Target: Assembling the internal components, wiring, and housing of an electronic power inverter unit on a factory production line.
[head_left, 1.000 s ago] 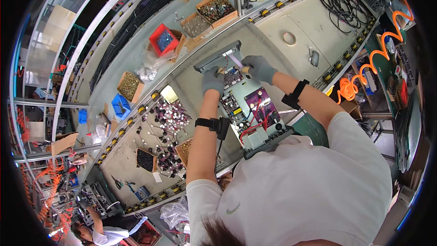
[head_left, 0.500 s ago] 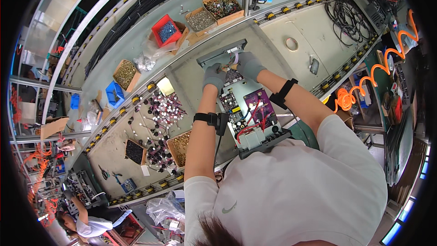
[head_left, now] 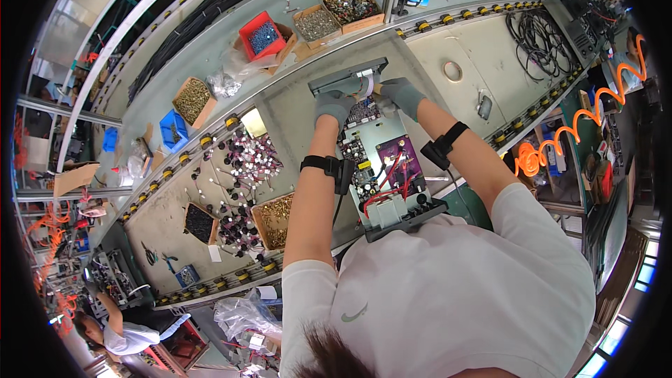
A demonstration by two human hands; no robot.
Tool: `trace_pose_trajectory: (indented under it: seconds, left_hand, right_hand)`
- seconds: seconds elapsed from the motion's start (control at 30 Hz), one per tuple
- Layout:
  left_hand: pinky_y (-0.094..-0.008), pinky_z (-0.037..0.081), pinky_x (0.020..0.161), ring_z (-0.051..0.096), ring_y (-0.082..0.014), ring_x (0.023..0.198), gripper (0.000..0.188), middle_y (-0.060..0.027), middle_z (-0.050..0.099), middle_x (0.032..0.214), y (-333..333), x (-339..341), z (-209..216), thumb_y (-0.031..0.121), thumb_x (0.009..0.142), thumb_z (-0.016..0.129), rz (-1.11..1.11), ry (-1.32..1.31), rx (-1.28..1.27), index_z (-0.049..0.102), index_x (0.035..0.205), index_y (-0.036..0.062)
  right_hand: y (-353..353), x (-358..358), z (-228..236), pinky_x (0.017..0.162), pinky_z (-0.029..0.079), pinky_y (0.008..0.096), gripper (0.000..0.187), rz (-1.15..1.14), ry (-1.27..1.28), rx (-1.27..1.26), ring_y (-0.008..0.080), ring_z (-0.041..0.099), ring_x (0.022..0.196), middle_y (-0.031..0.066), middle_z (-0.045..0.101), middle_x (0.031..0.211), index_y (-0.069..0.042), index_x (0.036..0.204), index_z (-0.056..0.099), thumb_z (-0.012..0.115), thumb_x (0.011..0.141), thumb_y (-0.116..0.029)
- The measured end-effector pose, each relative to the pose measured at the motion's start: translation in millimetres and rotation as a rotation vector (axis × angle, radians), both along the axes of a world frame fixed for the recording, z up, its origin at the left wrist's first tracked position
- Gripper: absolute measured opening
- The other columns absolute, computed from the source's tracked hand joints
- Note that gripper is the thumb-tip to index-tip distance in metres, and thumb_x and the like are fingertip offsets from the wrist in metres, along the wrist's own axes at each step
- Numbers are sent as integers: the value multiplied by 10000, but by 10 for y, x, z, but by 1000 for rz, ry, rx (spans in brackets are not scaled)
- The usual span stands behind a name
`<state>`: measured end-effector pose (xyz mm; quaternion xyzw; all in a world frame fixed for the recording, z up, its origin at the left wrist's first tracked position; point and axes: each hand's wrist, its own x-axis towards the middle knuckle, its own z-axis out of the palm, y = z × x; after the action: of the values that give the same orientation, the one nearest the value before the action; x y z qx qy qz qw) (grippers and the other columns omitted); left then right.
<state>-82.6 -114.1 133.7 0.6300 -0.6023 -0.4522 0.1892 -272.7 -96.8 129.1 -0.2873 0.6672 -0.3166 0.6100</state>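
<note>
Both my hands wear grey gloves and work at the far end of an open electronic unit. My left hand (head_left: 334,106) is closed beside the near edge of a long dark grey panel (head_left: 329,86); what its fingers hold is hidden. To its right, my right hand (head_left: 401,95) has bent fingers pinched at a pale ribbon cable (head_left: 368,85) next to the panel. Between my forearms lies the unit's chassis (head_left: 381,133), with a green-and-black circuit board (head_left: 352,161), a purple board (head_left: 406,157) and red wires (head_left: 387,194). Its near end reaches my shirt.
Left of the unit lie heaped small wired connectors (head_left: 245,161) and a box of brass-coloured parts (head_left: 276,222). Screw bins, including a red bin (head_left: 246,33), line the rail behind. A tape roll (head_left: 452,71) lies right. An orange coiled hose (head_left: 530,159) hangs there. Another person (head_left: 126,339) works lower left.
My hands have moved slightly apart, the right one shifting rightward. The panel's face has tipped, showing a white label strip along it. The whole view has turned a little.
</note>
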Motion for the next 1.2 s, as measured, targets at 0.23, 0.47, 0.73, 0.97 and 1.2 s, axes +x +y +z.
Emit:
trace_pose_trajectory:
  seconds: [0.23, 0.47, 0.73, 0.97, 1.2]
  left_hand:
    - [-343, 468, 780, 631, -290, 900, 505, -180, 658, 1000, -15, -28, -33, 377, 688, 709, -42, -86, -43, 656, 1023, 3]
    - [-351, 476, 783, 636, -300, 893, 517, -187, 656, 994, -4, -50, 85, 375, 670, 718, 5, -137, -50, 655, 1038, 19]
    - [-376, 475, 785, 630, -311, 899, 466, -200, 645, 1002, 65, 79, 106, 340, 710, 685, -69, -128, -115, 638, 1051, 27]
    - [-379, 464, 774, 611, -326, 876, 511, -167, 622, 942, 520, -188, 416, 317, 764, 630, -226, -57, -5, 466, 1145, 19]
    - [-315, 463, 755, 581, -214, 850, 510, -125, 600, 910, 642, -58, 394, 270, 792, 645, -521, -40, 55, 472, 1161, -37]
  right_hand:
    - [-193, 71, -148, 467, 463, 317, 341, 441, 447, -53, 197, 571, 551, 82, 636, 718, 14, 885, 645, 680, 777, -307]
    - [-407, 180, -289, 482, 543, 397, 408, 577, 597, -114, 313, 664, 787, 181, 643, 947, 28, 1102, 559, 516, 859, -297]
    - [141, 221, 95, 459, 476, 332, 359, 292, 501, -238, 207, 590, 506, 123, 638, 761, -14, 1050, 627, 619, 811, -280]
    - [178, 30, 568, 822, 467, 385, 399, -4, 945, -854, 284, 585, 958, 122, 601, 1056, -94, 1105, 585, 657, 779, -312]
    - [-247, 154, 655, 884, 433, 396, 394, 620, 1056, -789, 317, 545, 1022, 124, 587, 1094, -101, 1110, 589, 652, 777, -301]
